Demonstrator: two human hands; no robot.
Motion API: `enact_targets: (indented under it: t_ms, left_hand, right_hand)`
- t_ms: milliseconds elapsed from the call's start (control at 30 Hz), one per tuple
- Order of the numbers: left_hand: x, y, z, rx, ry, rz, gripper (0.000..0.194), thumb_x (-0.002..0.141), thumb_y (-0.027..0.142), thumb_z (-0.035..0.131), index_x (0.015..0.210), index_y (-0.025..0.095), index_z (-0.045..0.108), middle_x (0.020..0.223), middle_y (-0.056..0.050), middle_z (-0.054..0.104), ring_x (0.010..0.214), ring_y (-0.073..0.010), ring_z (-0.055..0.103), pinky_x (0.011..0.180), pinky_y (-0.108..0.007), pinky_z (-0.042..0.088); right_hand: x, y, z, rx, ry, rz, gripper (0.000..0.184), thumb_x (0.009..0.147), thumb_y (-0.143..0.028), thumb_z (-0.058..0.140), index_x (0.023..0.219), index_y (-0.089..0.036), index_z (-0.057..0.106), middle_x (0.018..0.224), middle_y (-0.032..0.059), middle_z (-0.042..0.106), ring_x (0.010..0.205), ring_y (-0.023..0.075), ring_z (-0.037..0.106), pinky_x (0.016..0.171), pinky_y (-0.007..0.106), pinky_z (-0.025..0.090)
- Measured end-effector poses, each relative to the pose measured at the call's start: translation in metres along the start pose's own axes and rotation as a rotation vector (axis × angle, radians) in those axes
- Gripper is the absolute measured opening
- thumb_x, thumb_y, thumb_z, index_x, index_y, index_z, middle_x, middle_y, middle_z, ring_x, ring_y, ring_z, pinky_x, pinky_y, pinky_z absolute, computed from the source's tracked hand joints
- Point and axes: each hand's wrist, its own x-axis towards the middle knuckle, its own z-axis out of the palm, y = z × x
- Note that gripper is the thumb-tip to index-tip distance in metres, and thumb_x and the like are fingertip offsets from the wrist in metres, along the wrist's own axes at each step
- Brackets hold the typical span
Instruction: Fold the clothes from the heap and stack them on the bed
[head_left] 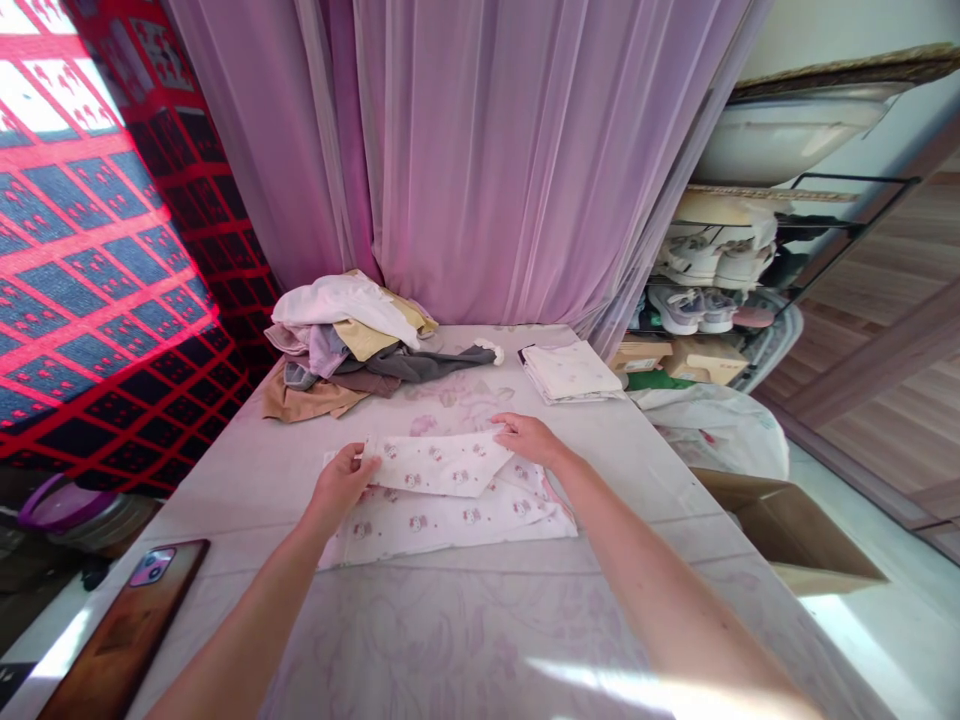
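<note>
A white cotton cloth [442, 510] with a small pink and grey print lies folded in layers on a pale sheet-covered surface [457, 640]. My left hand [341, 487] grips the left end of its upper layer between thumb and fingers. My right hand [529, 438] lies on the upper layer's right end, with fingers pointing left. The cloth's full shape is hidden by its folds.
A loose pile of clothes [349, 345] and a folded printed stack [570, 372] lie beyond the hands. A phone [124, 625] sits at the near left edge. A cardboard box [787, 530] stands at the right, near a shoe rack [712, 270].
</note>
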Motion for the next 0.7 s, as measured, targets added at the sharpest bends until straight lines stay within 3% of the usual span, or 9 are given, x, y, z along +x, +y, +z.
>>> enact_targets:
  t_ms: [167,367,500,600,700]
  left_hand:
    - [0.002,-0.014,-0.014,0.277,0.040,0.102,0.062,0.078,0.039,0.055,0.138,0.027,0.042,0.066,0.007,0.058,0.052,-0.0127,0.059,0.052,-0.023,0.042]
    - [0.000,-0.017,-0.022,0.646,0.094,0.181,0.066,0.086,0.039,0.047,0.148,0.028,0.029,0.085,0.001,0.063,0.069,-0.0159,0.064,0.065,-0.026,0.043]
    - [-0.001,-0.011,-0.022,0.826,0.090,0.147,0.065,0.088,0.041,0.043,0.149,0.026,0.026,0.097,-0.004,0.067,0.083,-0.0218,0.064,0.068,-0.029,0.043]
    - [-0.011,-0.005,-0.019,0.936,0.146,0.188,0.058,0.090,0.038,0.042,0.145,0.024,0.034,0.111,-0.009,0.064,0.094,-0.0255,0.063,0.072,-0.032,0.045]
    - [-0.028,0.003,-0.003,1.004,0.195,0.419,0.036,0.090,0.030,0.045,0.123,0.020,0.057,0.117,-0.012,0.060,0.102,-0.0266,0.058,0.084,-0.036,0.045]
  right_hand:
    - [0.013,-0.013,0.013,-0.169,0.089,0.019,0.041,0.083,-0.035,0.061,0.123,-0.030,0.062,0.102,0.0022,0.072,0.092,0.0201,0.065,0.084,0.029,0.045]
    - [0.018,-0.014,0.020,-0.265,0.119,0.012,0.039,0.085,-0.036,0.061,0.122,-0.028,0.063,0.101,0.0041,0.073,0.097,0.0221,0.066,0.093,0.033,0.040]
    - [0.019,-0.012,0.024,-0.293,0.144,0.001,0.036,0.087,-0.034,0.059,0.122,-0.026,0.062,0.103,0.0045,0.072,0.096,0.0212,0.065,0.095,0.036,0.038]
    - [0.018,-0.013,0.024,-0.305,0.171,-0.006,0.032,0.088,-0.031,0.055,0.119,-0.025,0.063,0.102,0.0050,0.072,0.098,0.0205,0.063,0.095,0.035,0.037]
    - [0.015,-0.010,0.018,-0.302,0.232,-0.022,0.029,0.091,-0.026,0.047,0.114,-0.023,0.065,0.109,0.0062,0.069,0.105,0.0196,0.060,0.095,0.032,0.036]
